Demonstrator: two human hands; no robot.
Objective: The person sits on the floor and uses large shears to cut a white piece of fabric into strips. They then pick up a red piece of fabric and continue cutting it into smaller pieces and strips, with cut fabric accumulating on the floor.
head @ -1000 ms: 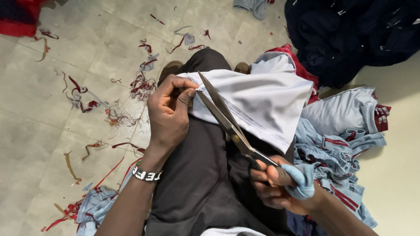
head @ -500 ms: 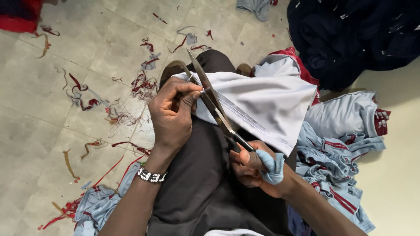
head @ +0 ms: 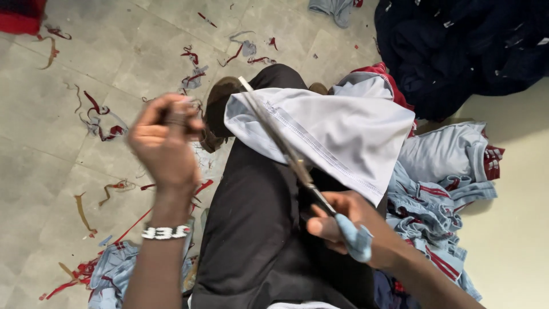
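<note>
Right hand (head: pixel 349 226) gripping closed scissors (head: pixel 286 149) laid across white cloth (head: pixel 337 134), left hand (head: pixel 166 146) blurred, fingers curled, clear of cloth

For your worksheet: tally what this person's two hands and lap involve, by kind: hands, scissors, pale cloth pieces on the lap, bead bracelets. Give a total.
Hands: 2, left hand and right hand
Scissors: 1, gripped by the right hand
Pale cloth piece on the lap: 1
Bead bracelet: 1, on the left wrist
Total: 5
</note>
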